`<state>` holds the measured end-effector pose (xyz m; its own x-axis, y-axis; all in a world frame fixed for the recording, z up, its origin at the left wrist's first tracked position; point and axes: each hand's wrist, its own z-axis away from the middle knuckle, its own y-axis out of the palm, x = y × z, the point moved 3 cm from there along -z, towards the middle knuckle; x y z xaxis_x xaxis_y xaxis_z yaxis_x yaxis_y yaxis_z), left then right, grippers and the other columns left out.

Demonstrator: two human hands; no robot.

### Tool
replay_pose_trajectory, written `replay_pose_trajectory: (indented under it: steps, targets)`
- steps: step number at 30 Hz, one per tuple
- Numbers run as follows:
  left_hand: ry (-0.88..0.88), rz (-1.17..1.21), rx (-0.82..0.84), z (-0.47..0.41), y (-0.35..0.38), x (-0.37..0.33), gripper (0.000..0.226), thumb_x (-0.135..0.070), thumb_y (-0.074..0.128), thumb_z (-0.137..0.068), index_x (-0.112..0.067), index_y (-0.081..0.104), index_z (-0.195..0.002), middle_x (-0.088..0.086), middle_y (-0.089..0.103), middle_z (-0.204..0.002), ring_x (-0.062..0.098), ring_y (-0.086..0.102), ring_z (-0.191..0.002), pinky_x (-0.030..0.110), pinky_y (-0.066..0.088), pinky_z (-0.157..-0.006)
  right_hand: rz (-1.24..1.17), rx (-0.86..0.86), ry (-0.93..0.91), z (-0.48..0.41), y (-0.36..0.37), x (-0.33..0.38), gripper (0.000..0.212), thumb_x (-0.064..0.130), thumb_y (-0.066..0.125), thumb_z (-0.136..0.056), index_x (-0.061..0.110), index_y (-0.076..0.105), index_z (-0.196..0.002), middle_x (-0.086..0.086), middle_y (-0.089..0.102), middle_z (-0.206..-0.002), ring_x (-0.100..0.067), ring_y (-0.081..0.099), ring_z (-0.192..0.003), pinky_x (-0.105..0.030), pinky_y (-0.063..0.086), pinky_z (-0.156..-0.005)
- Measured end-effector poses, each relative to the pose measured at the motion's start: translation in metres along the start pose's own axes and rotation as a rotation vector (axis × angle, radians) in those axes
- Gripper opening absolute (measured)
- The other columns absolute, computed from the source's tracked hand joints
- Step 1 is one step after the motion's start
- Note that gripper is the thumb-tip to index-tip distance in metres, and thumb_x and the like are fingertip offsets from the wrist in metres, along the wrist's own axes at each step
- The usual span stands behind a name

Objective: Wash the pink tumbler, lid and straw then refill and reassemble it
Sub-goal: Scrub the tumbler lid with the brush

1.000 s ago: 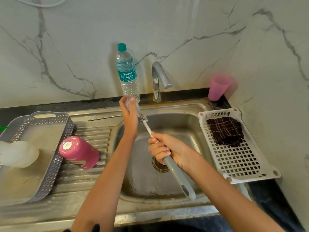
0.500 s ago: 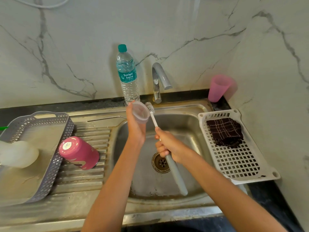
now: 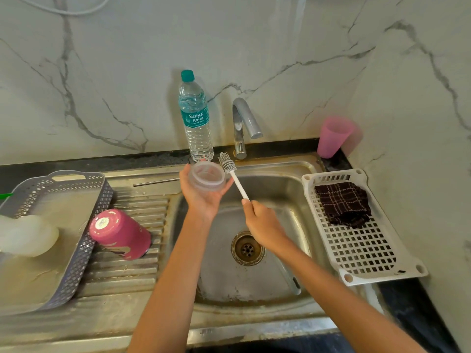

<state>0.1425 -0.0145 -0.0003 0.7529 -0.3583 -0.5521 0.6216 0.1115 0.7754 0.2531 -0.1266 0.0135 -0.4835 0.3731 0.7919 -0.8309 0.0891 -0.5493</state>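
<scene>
My left hand (image 3: 204, 197) holds the clear round lid (image 3: 207, 175) above the back of the sink (image 3: 295, 171), its hollow side facing me. My right hand (image 3: 262, 222) grips the handle of a white bottle brush (image 3: 230, 169), whose bristle head sits just right of the lid's rim, outside it. The pink tumbler (image 3: 119, 234) lies upside down and tilted on the ribbed drainboard, leaning against the grey basket (image 3: 84, 253). A thin metal straw (image 3: 156, 182) lies on the steel behind the drainboard.
A water bottle (image 3: 195, 118) and the tap (image 3: 243, 123) stand behind the sink. A pink cup (image 3: 334, 136) is in the back right corner. A white tray (image 3: 367, 253) with a dark cloth (image 3: 342, 203) sits right of the sink. A blurred white object (image 3: 25, 235) lies in the grey basket.
The brush has come out of the lid and now sits to its right. My left hand turned the lid so its hollow side faces me, and my right hand slid up the handle.
</scene>
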Motion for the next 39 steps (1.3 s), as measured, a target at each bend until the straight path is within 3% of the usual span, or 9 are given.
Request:
replay_pose_trajectory:
  steps: [5,10,16,20,24,29,33,37,39]
  targets:
    - [-0.087,0.127,0.065,0.006,-0.012,0.004,0.043,-0.039,0.042,-0.093,-0.004,0.053,-0.115,0.02,0.062,-0.105,0.036,0.059,-0.106,0.055,0.052,-0.088,0.064,-0.022,-0.019,0.0,0.0,-0.009,0.042,0.044,0.028,-0.104,0.02,0.041,-0.071,-0.001,0.05,-0.07,-0.027,0.053,-0.077,-0.036,0.04,-0.07]
    - [-0.126,0.075,0.084,0.014,-0.019,0.016,0.066,-0.047,0.056,-0.092,-0.005,0.04,-0.141,0.022,0.054,-0.136,0.042,0.055,-0.123,0.06,0.045,-0.1,-0.001,-0.048,-0.041,0.0,-0.009,-0.01,0.043,0.044,0.03,-0.104,0.018,0.046,-0.074,0.002,0.05,-0.065,-0.013,0.049,-0.061,-0.028,0.033,-0.054]
    - [-0.04,-0.213,-0.175,0.014,-0.028,0.021,0.061,-0.061,0.063,-0.083,-0.014,0.061,-0.122,0.005,0.065,-0.107,0.017,0.064,-0.093,0.031,0.054,-0.078,0.014,-0.065,-0.071,-0.001,-0.014,-0.013,0.042,0.042,0.031,-0.104,0.018,0.043,-0.071,0.003,0.045,-0.06,-0.011,0.043,-0.055,-0.026,0.028,-0.051]
    - [-0.108,-0.242,-0.177,0.012,-0.026,0.018,0.054,-0.056,0.044,-0.097,-0.009,0.063,-0.115,0.012,0.07,-0.109,0.022,0.066,-0.099,0.035,0.054,-0.084,0.072,-0.017,-0.163,0.005,-0.017,-0.022,0.037,0.041,0.036,-0.103,0.017,0.044,-0.076,0.004,0.042,-0.058,-0.011,0.04,-0.052,-0.03,0.033,-0.052]
    - [-0.109,-0.146,-0.164,0.01,-0.026,0.016,0.044,-0.035,0.036,-0.104,-0.004,0.054,-0.129,0.016,0.065,-0.114,0.026,0.063,-0.101,0.037,0.053,-0.085,0.23,0.024,-0.218,0.011,-0.013,-0.027,0.028,0.039,0.037,-0.103,0.018,0.046,-0.086,0.004,0.044,-0.055,-0.014,0.04,-0.047,-0.034,0.035,-0.049]
    - [0.005,-0.345,-0.143,0.012,-0.016,0.029,0.052,-0.046,0.04,-0.102,-0.01,0.053,-0.136,0.015,0.061,-0.131,0.028,0.055,-0.124,0.043,0.037,-0.111,0.338,-0.035,-0.18,0.019,-0.002,-0.016,0.037,0.039,0.022,-0.105,0.013,0.046,-0.097,-0.005,0.055,-0.071,-0.029,0.057,-0.068,-0.041,0.043,-0.063]
    - [0.077,-0.431,-0.089,0.014,0.004,0.033,0.051,-0.046,0.036,-0.102,-0.01,0.054,-0.134,0.011,0.064,-0.127,0.022,0.058,-0.121,0.035,0.041,-0.102,0.223,-0.074,-0.103,0.01,0.002,-0.01,0.042,0.042,0.021,-0.104,0.011,0.047,-0.094,-0.01,0.059,-0.078,-0.034,0.06,-0.077,-0.047,0.049,-0.069]
    - [0.084,-0.356,-0.201,0.001,0.004,0.019,0.047,-0.04,0.032,-0.105,-0.008,0.051,-0.134,0.012,0.061,-0.128,0.022,0.057,-0.119,0.035,0.043,-0.105,0.209,0.002,-0.088,0.024,0.015,-0.015,0.043,0.042,0.022,-0.104,0.011,0.051,-0.097,-0.013,0.06,-0.08,-0.038,0.062,-0.081,-0.05,0.051,-0.071]
    - [0.084,-0.453,-0.129,0.008,0.007,0.027,0.045,-0.041,0.03,-0.105,-0.011,0.059,-0.122,0.007,0.069,-0.113,0.014,0.065,-0.105,0.028,0.049,-0.093,0.181,-0.03,-0.047,0.01,0.01,-0.012,0.045,0.04,0.023,-0.104,0.008,0.053,-0.098,-0.019,0.063,-0.089,-0.039,0.06,-0.088,-0.046,0.049,-0.075]
